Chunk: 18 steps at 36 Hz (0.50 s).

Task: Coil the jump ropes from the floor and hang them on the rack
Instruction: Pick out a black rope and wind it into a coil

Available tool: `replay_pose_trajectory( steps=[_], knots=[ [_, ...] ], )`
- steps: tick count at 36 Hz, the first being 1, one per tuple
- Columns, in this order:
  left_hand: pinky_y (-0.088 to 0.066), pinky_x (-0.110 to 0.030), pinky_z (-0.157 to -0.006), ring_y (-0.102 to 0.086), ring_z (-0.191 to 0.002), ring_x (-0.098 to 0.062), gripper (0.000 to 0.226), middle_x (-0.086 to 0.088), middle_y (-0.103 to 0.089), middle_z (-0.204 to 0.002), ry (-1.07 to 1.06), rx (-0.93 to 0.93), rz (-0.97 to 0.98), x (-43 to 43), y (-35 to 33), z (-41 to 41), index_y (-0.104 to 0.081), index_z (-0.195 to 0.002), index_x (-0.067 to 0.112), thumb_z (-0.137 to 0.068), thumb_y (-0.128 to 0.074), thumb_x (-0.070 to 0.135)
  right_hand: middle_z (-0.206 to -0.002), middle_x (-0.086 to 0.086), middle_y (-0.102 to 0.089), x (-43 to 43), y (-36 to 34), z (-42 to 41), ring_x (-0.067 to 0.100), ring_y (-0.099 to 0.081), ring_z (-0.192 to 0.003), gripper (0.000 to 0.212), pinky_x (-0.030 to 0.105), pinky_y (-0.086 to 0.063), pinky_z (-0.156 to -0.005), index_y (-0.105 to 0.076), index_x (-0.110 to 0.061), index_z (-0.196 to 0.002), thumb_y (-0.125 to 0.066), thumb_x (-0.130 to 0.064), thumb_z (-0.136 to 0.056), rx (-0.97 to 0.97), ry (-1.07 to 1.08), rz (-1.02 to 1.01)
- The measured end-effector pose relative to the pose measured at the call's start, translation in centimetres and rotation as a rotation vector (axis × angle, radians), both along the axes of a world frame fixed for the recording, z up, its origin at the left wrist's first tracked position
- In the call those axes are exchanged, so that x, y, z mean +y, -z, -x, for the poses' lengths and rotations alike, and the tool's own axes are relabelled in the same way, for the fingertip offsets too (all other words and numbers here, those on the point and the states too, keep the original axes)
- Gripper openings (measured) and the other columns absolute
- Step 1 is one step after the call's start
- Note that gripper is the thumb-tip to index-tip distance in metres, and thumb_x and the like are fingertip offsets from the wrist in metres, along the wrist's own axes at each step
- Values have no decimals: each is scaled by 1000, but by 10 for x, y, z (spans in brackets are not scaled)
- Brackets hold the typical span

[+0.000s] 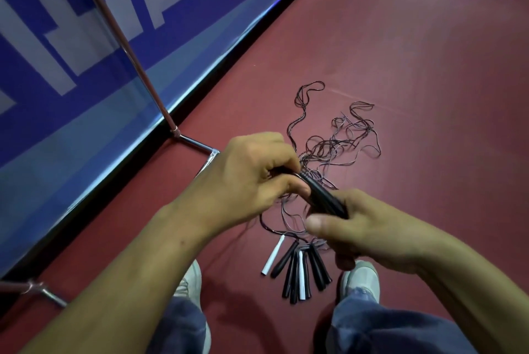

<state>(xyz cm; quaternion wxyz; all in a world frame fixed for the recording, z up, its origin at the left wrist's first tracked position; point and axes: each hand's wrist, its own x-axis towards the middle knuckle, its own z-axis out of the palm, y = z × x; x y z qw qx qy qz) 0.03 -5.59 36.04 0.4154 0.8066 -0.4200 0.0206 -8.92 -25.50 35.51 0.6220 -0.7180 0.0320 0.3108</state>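
Note:
Thin dark jump ropes (340, 136) lie tangled in loose loops on the red floor in front of me. Several black and white handles (297, 267) rest on the floor between my shoes. My right hand (363, 227) grips a pair of black handles (323, 196) held above the floor. My left hand (252, 179) pinches the upper end of those handles where the cords leave them. A chrome rack pole (126, 47) rises at the left, with its base foot (197, 143) on the floor.
A blue banner wall (86, 81) with white lettering runs diagonally along the left. Another chrome rack foot (48, 295) sits at the lower left. My two shoes (362, 276) stand either side of the handles. Red floor (415, 53) stretches to the right.

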Motion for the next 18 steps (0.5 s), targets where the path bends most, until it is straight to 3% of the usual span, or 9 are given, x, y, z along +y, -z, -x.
replay_pose_trajectory(
  steps=[2, 6, 10, 12, 15, 18],
  knots=[
    [-44, -22, -60, -58, -67, -10, 17, 6, -61, -73, 13, -1, -4, 0, -2, 0, -74, -78, 10, -76, -86, 21, -64, 5, -34, -1, 0, -1, 18, -40, -52, 36, 34, -46, -51, -48, -14, -75, -76, -33, -86, -15, -102, 115],
    [-47, -18, -63, -63, -68, -8, 15, 4, -68, -73, 29, 192, -13, 0, -7, 2, -76, -79, 10, -72, -89, 10, -62, 0, -43, 11, 2, 2, 18, -44, -54, 39, 45, -45, -53, -50, -5, -74, -67, -33, -95, -128, -289, 426],
    [-55, -29, -70, -70, -71, -18, 9, -5, -75, -74, 60, 558, -44, 9, -8, -6, -78, -81, 10, -76, -84, 6, -53, -9, -46, 21, -6, 10, 8, -40, -47, 36, 24, -35, -49, -49, -17, -66, -68, -26, -95, -232, -300, 433],
    [-52, -31, -64, -66, -65, -19, 6, -5, -74, -72, 73, 679, -39, 11, -2, -7, -77, -82, 10, -80, -81, 6, -51, -11, -46, 23, -12, 12, 5, -39, -46, 36, 20, -33, -48, -48, -18, -65, -68, -23, -94, -259, -256, 416],
    [-39, -26, -54, -50, -58, -14, 12, -6, -62, -63, 83, 832, -7, 6, 9, 3, -73, -76, 13, -85, -75, 5, -56, -7, -43, 18, -20, 13, 10, -39, -50, 21, 28, -34, -51, -59, -9, -78, -70, -20, -92, -304, -85, 372],
    [-34, -23, -52, -41, -50, -8, 36, 8, -52, -52, 48, 844, -84, -3, 20, 15, -69, -61, 28, -90, -67, 7, -60, -5, -49, 9, -20, 11, 10, -45, -51, 13, 31, -39, -53, -69, -10, -93, -73, -22, -88, -297, 66, 367]
  ],
)
